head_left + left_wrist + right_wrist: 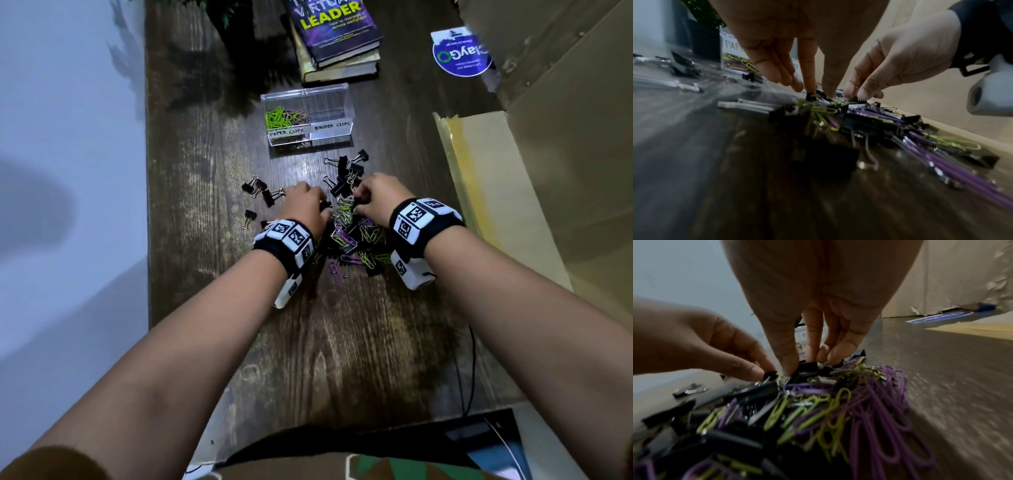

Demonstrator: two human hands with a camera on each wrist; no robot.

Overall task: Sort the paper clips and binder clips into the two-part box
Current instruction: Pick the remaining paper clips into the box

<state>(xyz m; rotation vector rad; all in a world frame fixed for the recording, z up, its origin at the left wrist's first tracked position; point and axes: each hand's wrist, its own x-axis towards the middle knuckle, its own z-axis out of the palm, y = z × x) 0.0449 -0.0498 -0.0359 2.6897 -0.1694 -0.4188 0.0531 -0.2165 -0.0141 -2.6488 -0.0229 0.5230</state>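
A mixed pile of purple and green paper clips and black binder clips lies on the dark wooden table between my hands. My left hand reaches down into the pile's far edge, and its fingertips pinch a black binder clip. My right hand comes in from the right, with thumb and fingers pinching another black binder clip. The clear two-part box stands beyond; its PAPER CLIPS side holds green and purple clips, and its BINDER CLIPS side looks empty.
Loose binder clips lie left of my left hand, and more lie between the pile and the box. A stack of books and a dark plant pot stand at the back. Cardboard boxes line the right side.
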